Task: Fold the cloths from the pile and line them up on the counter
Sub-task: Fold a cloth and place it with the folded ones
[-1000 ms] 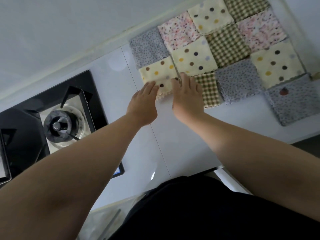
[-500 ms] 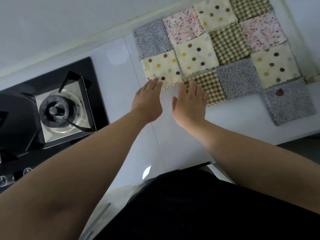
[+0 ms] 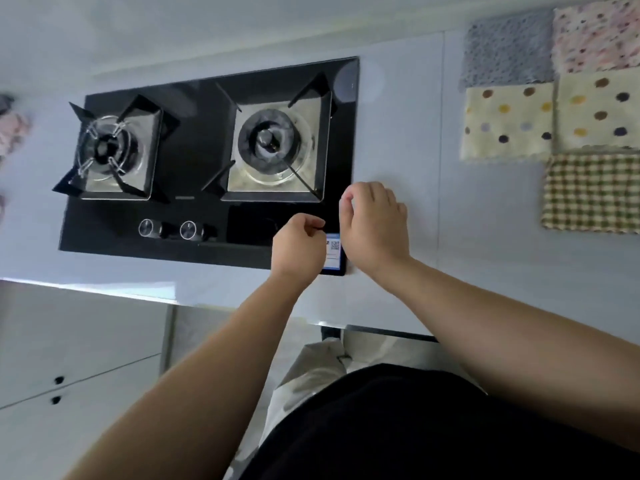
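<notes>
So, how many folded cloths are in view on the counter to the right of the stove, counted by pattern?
grey cloth: 1
pink floral cloth: 1
cream dotted cloths: 2
green check cloth: 1
Total: 5, some of them cut off by the edge of the picture.

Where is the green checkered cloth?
In the head view the checkered cloth lies on the counter at the far right, touching the near edge of a spotted cloth.
</notes>
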`<state>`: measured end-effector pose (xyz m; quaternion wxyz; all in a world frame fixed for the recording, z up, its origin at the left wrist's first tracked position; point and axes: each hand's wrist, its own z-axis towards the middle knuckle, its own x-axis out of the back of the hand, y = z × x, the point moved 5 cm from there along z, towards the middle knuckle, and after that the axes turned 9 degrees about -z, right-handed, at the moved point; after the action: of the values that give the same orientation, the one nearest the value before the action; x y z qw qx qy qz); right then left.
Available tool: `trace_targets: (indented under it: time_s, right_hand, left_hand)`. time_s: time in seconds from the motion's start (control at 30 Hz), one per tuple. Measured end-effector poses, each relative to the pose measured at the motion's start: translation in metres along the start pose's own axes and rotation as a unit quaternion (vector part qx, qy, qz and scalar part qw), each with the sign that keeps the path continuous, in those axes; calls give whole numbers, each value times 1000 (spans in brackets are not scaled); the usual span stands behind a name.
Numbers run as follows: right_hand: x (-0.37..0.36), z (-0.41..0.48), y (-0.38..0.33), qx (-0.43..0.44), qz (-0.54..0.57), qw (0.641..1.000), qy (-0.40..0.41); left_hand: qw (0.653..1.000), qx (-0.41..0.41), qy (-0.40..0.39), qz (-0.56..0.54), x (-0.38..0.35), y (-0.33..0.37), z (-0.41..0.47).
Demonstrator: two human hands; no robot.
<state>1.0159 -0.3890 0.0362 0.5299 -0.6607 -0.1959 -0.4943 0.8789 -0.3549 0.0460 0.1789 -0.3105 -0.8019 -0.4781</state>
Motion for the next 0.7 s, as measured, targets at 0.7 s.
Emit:
trace_targets:
  time_s: [0.7]
  right_hand:
    - [-179,-104,-412,129,0,988,-81]
  left_hand:
    - [981,-69,134,-122,415,-219,45]
